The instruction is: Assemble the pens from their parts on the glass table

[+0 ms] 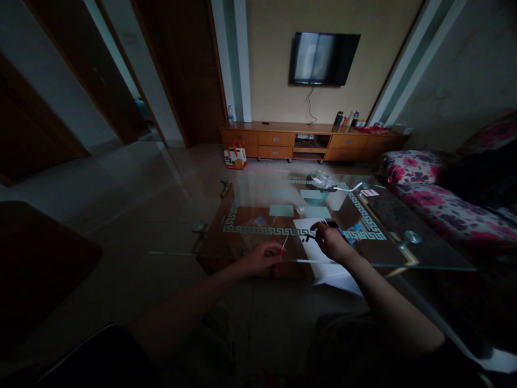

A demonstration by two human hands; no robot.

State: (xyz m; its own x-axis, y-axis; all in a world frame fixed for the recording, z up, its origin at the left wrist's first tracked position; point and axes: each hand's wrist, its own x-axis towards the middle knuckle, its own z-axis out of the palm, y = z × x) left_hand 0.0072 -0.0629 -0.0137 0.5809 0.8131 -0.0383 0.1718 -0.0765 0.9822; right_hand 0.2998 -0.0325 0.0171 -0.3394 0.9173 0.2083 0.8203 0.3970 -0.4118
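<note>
Red slim tool is pinched in the left hand near the glass tabletop edge; right hand's at some little black thing, honestly can't tell if it's gripping it.

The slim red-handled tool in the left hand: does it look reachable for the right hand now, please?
Probably yes: the right hand is nearby and the tool has its shaft exposed, though that hand seems occupied with a small black object.

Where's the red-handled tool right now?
In the head view, the red-handled tool is in the left hand, by the near edge of the glass table, left of the white sheet.
</note>
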